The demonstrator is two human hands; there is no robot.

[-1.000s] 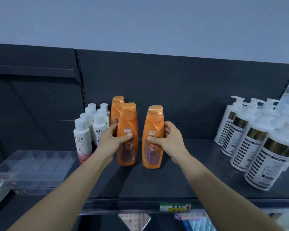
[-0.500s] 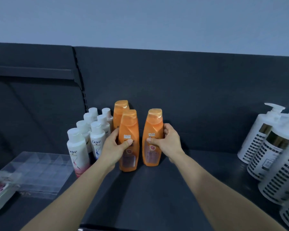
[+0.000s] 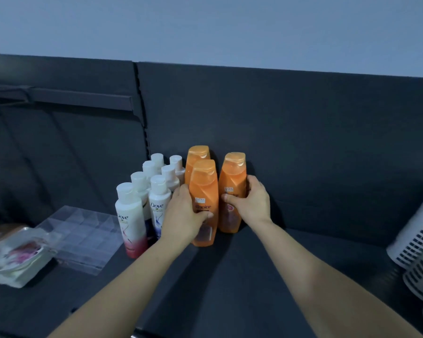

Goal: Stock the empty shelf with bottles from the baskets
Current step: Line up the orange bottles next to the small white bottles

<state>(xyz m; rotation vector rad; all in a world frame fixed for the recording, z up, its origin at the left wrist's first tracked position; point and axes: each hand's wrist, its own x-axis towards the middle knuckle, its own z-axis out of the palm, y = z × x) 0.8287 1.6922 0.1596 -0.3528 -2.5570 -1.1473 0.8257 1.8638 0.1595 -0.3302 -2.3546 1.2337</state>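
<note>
Each grip is wrapped round the waist of one upright orange bottle. The left grip (image 3: pixel 183 215) holds the front bottle (image 3: pixel 204 189) and the right grip (image 3: pixel 252 203) holds its neighbour (image 3: pixel 232 176). Both stand on the shelf (image 3: pixel 254 276) near its back edge, likely to be squared into rows beside the white Dove bottles (image 3: pixel 130 215) and a third orange bottle (image 3: pixel 197 153) behind. The shelf is dark and matt, with a dark back panel (image 3: pixel 279 118) under a pale wall (image 3: pixel 205 25). What look like white patterned bottles (image 3: pixel 420 240) crowd its right edge.

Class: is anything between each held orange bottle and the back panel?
Behind the front bottle in the left hand stands a rear orange bottle. Behind the right bottle in the right hand, nothing visible.
</note>
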